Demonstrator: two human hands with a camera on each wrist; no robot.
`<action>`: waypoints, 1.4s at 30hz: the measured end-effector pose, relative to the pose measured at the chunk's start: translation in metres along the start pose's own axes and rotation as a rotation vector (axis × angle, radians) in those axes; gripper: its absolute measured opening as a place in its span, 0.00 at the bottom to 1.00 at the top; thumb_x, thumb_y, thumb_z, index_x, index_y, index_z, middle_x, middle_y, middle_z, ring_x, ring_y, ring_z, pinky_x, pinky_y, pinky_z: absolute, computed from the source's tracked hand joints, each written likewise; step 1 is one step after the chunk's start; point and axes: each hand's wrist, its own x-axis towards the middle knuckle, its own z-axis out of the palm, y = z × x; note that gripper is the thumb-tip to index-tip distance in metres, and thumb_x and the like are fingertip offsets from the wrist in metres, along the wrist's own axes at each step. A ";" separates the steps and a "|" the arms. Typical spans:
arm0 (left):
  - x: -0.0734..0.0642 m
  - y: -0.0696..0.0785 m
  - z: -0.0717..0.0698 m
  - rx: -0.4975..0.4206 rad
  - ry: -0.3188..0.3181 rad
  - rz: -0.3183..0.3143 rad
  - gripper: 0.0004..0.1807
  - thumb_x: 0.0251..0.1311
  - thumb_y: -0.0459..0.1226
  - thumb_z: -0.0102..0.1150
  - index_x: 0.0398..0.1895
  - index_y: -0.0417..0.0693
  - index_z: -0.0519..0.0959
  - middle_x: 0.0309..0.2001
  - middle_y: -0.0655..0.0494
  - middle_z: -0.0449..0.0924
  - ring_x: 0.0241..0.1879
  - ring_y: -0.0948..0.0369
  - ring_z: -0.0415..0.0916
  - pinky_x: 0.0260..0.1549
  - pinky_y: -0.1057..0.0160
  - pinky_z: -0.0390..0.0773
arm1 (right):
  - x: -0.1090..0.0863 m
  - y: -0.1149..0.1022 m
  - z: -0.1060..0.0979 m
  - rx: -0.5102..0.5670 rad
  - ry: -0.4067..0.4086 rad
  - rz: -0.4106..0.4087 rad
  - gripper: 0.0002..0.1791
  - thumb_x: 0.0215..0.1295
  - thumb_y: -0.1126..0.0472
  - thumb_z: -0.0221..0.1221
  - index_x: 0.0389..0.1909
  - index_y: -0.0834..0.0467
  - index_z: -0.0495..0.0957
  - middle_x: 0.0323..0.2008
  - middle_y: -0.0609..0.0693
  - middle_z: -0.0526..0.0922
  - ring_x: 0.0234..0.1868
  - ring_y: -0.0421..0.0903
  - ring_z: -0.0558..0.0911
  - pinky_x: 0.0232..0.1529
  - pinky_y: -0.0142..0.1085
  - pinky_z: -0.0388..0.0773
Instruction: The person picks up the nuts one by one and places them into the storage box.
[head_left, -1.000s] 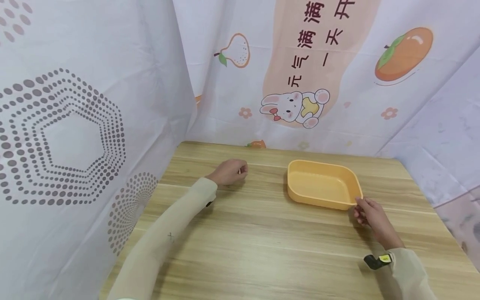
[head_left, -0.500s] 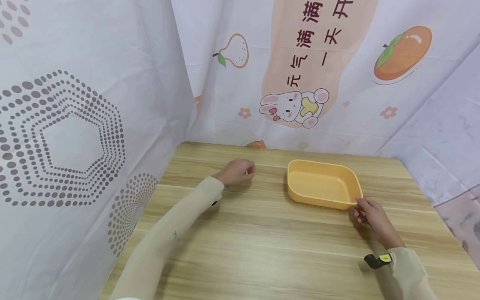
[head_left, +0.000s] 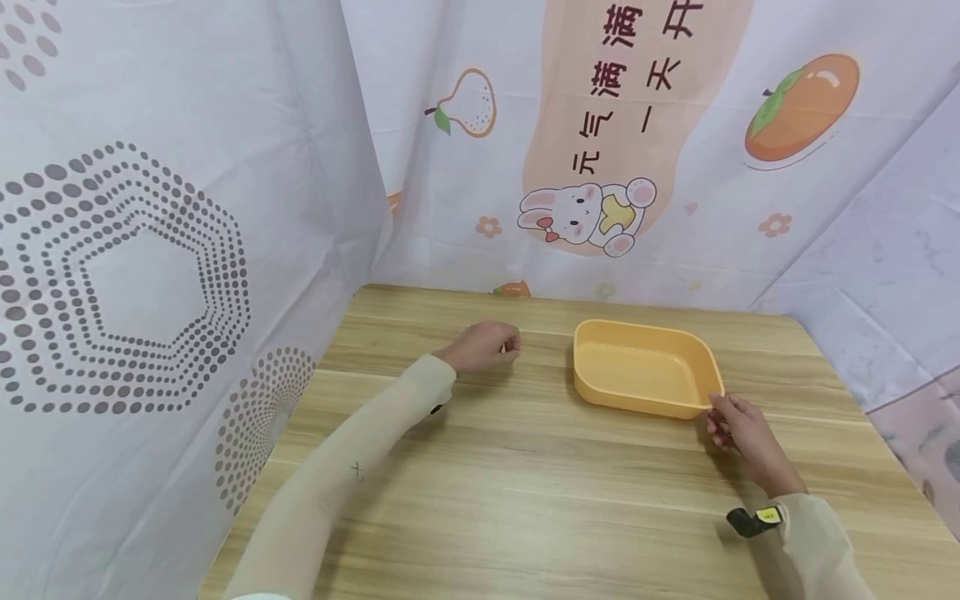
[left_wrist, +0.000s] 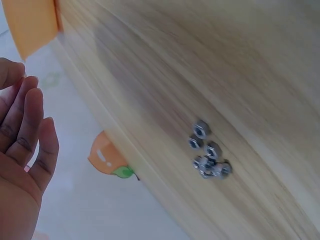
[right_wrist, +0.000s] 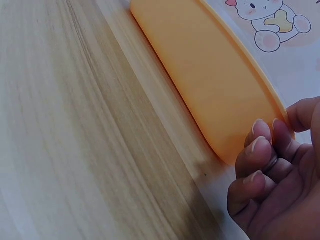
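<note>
An orange-yellow plastic tray [head_left: 637, 367] sits on the wooden table, right of the middle. My right hand [head_left: 748, 437] pinches its near right corner; in the right wrist view, thumb and forefinger meet on the rim and the other fingers curl below. Left of the tray, my left hand [head_left: 483, 346] is over the table with thumb and forefinger tips together. A tiny pale glint shows at those fingertips in the left wrist view; the small thing pinched there is mostly hidden. Several metal hex nuts [left_wrist: 210, 157] lie in a loose cluster on the wood, apart from that hand.
A printed white cloth [head_left: 465, 208] hangs along the back edge of the table [head_left: 525, 500]. Another patterned cloth [head_left: 150, 275] hangs along the left side. A black wrist device [head_left: 753, 522] sits at the right sleeve.
My left hand has moved rightwards toward the tray, its thumb and forefinger staying together. The right hand keeps its hold on the tray corner, and the tray stays in place.
</note>
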 end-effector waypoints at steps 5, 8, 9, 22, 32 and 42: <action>0.005 0.004 0.001 -0.006 -0.010 0.001 0.05 0.73 0.38 0.57 0.36 0.55 0.79 0.35 0.66 0.81 0.34 0.70 0.76 0.36 0.68 0.77 | 0.000 0.001 0.000 -0.005 0.003 0.008 0.24 0.81 0.43 0.46 0.34 0.60 0.70 0.24 0.45 0.76 0.22 0.39 0.74 0.24 0.33 0.72; 0.008 0.006 0.002 0.003 -0.015 0.000 0.05 0.73 0.39 0.57 0.36 0.56 0.79 0.35 0.66 0.81 0.34 0.70 0.76 0.35 0.69 0.77 | 0.000 0.001 0.000 0.001 0.005 0.006 0.24 0.82 0.43 0.47 0.33 0.60 0.70 0.24 0.45 0.76 0.21 0.39 0.74 0.23 0.33 0.72; 0.009 0.006 0.002 0.011 -0.016 0.003 0.05 0.73 0.39 0.57 0.36 0.56 0.79 0.35 0.67 0.81 0.34 0.70 0.76 0.35 0.69 0.76 | 0.000 0.001 0.000 0.000 0.004 0.003 0.24 0.82 0.43 0.47 0.33 0.60 0.70 0.24 0.45 0.76 0.21 0.39 0.74 0.23 0.33 0.72; 0.021 0.020 0.003 0.046 -0.036 0.018 0.04 0.72 0.39 0.59 0.37 0.55 0.81 0.35 0.66 0.81 0.33 0.70 0.76 0.35 0.70 0.76 | -0.001 -0.001 0.001 -0.016 0.006 -0.005 0.25 0.82 0.43 0.46 0.33 0.60 0.69 0.23 0.44 0.76 0.21 0.39 0.74 0.23 0.33 0.72; 0.034 0.031 0.003 0.070 -0.037 0.042 0.04 0.72 0.39 0.59 0.36 0.54 0.79 0.35 0.65 0.79 0.34 0.69 0.75 0.36 0.70 0.75 | -0.002 -0.002 0.002 -0.010 0.004 0.006 0.25 0.81 0.42 0.46 0.33 0.60 0.69 0.23 0.44 0.76 0.21 0.39 0.73 0.23 0.33 0.72; 0.042 0.043 0.003 0.078 -0.068 0.045 0.03 0.72 0.39 0.60 0.37 0.53 0.80 0.35 0.64 0.80 0.35 0.68 0.74 0.37 0.70 0.75 | -0.004 -0.005 0.003 -0.008 0.004 0.006 0.25 0.82 0.43 0.46 0.33 0.60 0.69 0.24 0.45 0.76 0.22 0.39 0.73 0.24 0.33 0.72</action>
